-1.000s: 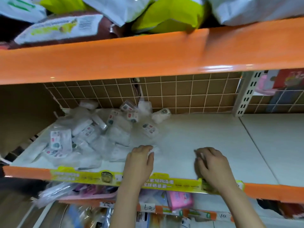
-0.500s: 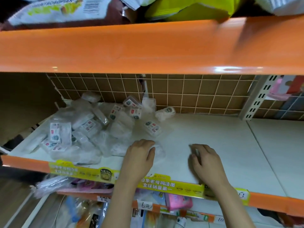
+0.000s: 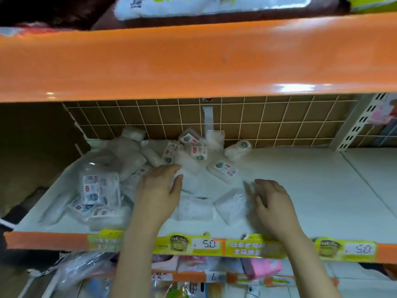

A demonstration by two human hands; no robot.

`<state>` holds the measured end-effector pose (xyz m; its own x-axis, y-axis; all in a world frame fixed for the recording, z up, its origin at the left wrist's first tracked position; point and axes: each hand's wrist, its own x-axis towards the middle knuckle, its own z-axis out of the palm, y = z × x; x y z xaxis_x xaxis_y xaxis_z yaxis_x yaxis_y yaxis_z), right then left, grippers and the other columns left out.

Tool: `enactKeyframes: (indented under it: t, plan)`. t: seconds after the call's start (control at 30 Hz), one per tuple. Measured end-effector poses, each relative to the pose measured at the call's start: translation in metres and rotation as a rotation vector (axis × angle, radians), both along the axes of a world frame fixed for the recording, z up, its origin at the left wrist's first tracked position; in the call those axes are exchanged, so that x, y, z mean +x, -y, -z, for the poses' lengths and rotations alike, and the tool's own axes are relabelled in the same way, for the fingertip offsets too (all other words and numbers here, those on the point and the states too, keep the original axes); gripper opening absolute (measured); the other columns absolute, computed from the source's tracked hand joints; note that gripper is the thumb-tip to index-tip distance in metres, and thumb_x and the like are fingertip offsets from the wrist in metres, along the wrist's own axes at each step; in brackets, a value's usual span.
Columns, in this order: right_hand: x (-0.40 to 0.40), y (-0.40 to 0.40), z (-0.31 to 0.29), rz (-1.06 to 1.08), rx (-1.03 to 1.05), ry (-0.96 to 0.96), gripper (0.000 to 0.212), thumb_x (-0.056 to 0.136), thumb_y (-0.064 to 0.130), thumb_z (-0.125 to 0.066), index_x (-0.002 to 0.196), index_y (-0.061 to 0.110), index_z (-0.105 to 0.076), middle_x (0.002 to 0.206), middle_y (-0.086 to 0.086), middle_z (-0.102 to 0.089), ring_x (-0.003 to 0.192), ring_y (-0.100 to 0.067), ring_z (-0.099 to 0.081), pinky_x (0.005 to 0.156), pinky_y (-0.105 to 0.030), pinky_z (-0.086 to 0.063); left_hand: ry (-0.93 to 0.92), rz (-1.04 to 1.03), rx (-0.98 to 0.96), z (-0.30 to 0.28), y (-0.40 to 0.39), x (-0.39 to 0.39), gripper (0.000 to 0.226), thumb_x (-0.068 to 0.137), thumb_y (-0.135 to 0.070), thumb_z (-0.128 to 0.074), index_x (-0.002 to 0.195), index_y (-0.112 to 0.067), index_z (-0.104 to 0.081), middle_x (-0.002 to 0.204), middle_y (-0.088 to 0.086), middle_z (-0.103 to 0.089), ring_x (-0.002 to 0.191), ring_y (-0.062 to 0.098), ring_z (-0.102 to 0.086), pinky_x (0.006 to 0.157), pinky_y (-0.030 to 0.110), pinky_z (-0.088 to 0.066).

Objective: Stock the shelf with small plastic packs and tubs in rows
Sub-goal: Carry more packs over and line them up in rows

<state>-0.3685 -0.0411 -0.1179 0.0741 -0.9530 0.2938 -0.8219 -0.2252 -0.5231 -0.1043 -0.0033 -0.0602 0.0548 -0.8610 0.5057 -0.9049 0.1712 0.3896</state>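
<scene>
From the head camera, both hands reach onto the white shelf [image 3: 300, 181], whose right half lies bare while a loose heap of small clear plastic packs and tubs [image 3: 137, 168] crowds its left and back. The left hand [image 3: 160, 189] rests palm down at the heap's edge, fingers gently bent over a soft white pack [image 3: 189, 181]; whether it actually grips that pack cannot be told. The right hand [image 3: 271, 197] hovers just beside a flat clear pack [image 3: 233, 204] near the front edge, fingers loosely curled and seemingly holding nothing. One labelled tub [image 3: 223, 169] lies tilted between the hands, further back, and a round tub [image 3: 237, 148] lies on its side near the wire back panel [image 3: 268, 123]. To do this step well, it seems best to draw one pack at a time out of the heap, turn its label forward, and begin a straight row on the bare right side, packs touching, without nudging the heap off the front lip.
</scene>
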Motion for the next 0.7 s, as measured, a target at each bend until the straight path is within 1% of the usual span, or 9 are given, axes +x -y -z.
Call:
enactKeyframes:
  t: [0.1, 0.2, 0.27, 0.33, 0.4, 0.47, 0.53, 0.57, 0.7]
  plan:
    - [0.024, -0.005, -0.003, 0.013, -0.008, 0.002, 0.043, 0.075, 0.02, -0.046, 0.112, 0.007, -0.063, 0.107, -0.014, -0.064, 0.097, -0.037, -0.057, 0.082, -0.035, -0.044, -0.01, 0.042, -0.024, 0.001, 0.001, 0.024, 0.039, 0.084, -0.034, -0.042, 0.102, -0.011, -0.068, 0.091, 0.011, -0.068, 0.083, 0.035, -0.063, 0.073, 0.046, -0.053]
    - [0.04, -0.01, -0.004, 0.023, -0.015, -0.005, 0.044, 0.075, 0.02, -0.047, 0.113, 0.004, -0.063, 0.107, -0.015, -0.064, 0.098, -0.037, -0.057, 0.082, -0.031, -0.038, -0.011, 0.069, -0.004, 0.005, 0.0, 0.037, 0.041, 0.082, -0.034, -0.041, 0.101, -0.009, -0.068, 0.092, 0.013, -0.069, 0.082, 0.036, -0.062, 0.072, 0.045, -0.054]
    - [0.048, -0.01, -0.007, 0.014, -0.008, -0.02, 0.045, 0.075, 0.02, -0.048, 0.114, 0.002, -0.063, 0.108, -0.017, -0.064, 0.099, -0.038, -0.057, 0.084, -0.031, -0.04, -0.022, 0.092, 0.007, 0.006, -0.001, 0.041, 0.041, 0.082, -0.034, -0.042, 0.1, -0.008, -0.068, 0.092, 0.014, -0.068, 0.082, 0.037, -0.062, 0.073, 0.044, -0.054]
    - [0.052, -0.006, -0.011, -0.003, -0.002, -0.049, 0.046, 0.076, 0.021, -0.049, 0.115, 0.001, -0.062, 0.11, -0.018, -0.063, 0.101, -0.039, -0.057, 0.086, -0.035, -0.045, -0.043, 0.107, 0.006, 0.006, -0.001, 0.043, 0.041, 0.082, -0.034, -0.042, 0.1, -0.007, -0.067, 0.094, 0.013, -0.068, 0.083, 0.036, -0.062, 0.075, 0.043, -0.054]
    - [0.055, 0.003, -0.015, -0.033, -0.001, -0.095, 0.043, 0.08, 0.019, -0.056, 0.119, 0.001, -0.06, 0.114, -0.019, -0.061, 0.106, -0.04, -0.055, 0.09, -0.039, -0.045, -0.063, 0.111, 0.011, 0.007, -0.002, 0.043, 0.042, 0.083, -0.035, -0.041, 0.101, -0.007, -0.067, 0.096, 0.013, -0.067, 0.086, 0.036, -0.061, 0.077, 0.043, -0.053]
    - [0.059, 0.019, -0.021, -0.066, 0.046, -0.173, 0.048, 0.083, 0.018, -0.064, 0.128, 0.005, -0.053, 0.125, -0.016, -0.055, 0.116, -0.036, -0.048, 0.095, -0.036, -0.039, -0.072, 0.105, 0.02, 0.008, -0.003, 0.044, 0.045, 0.084, -0.036, -0.04, 0.102, -0.006, -0.067, 0.098, 0.013, -0.067, 0.089, 0.036, -0.061, 0.08, 0.043, -0.052]
    - [0.065, 0.038, -0.025, -0.076, 0.106, -0.26, 0.059, 0.085, 0.026, -0.064, 0.138, 0.009, -0.042, 0.134, -0.013, -0.048, 0.122, -0.031, -0.043, 0.097, -0.033, -0.035, -0.067, 0.099, 0.015, 0.009, -0.005, 0.044, 0.045, 0.084, -0.036, -0.04, 0.102, -0.005, -0.067, 0.098, 0.012, -0.067, 0.091, 0.035, -0.061, 0.081, 0.043, -0.053]
    - [0.067, 0.048, -0.027, -0.081, 0.133, -0.303, 0.063, 0.086, 0.031, -0.063, 0.14, 0.011, -0.038, 0.136, -0.011, -0.046, 0.122, -0.03, -0.043, 0.096, -0.033, -0.036, -0.065, 0.095, 0.011, 0.009, -0.006, 0.045, 0.045, 0.084, -0.036, -0.04, 0.102, -0.005, -0.067, 0.099, 0.012, -0.067, 0.091, 0.034, -0.061, 0.081, 0.042, -0.053]
    - [0.077, 0.074, -0.026, -0.11, 0.239, -0.409, 0.071, 0.083, 0.049, -0.061, 0.139, 0.016, -0.034, 0.131, -0.009, -0.048, 0.115, -0.028, -0.048, 0.088, -0.034, -0.042, -0.047, 0.08, 0.013, 0.01, -0.006, 0.045, 0.045, 0.084, -0.036, -0.04, 0.103, -0.005, -0.067, 0.1, 0.011, -0.067, 0.091, 0.033, -0.062, 0.082, 0.04, -0.052]
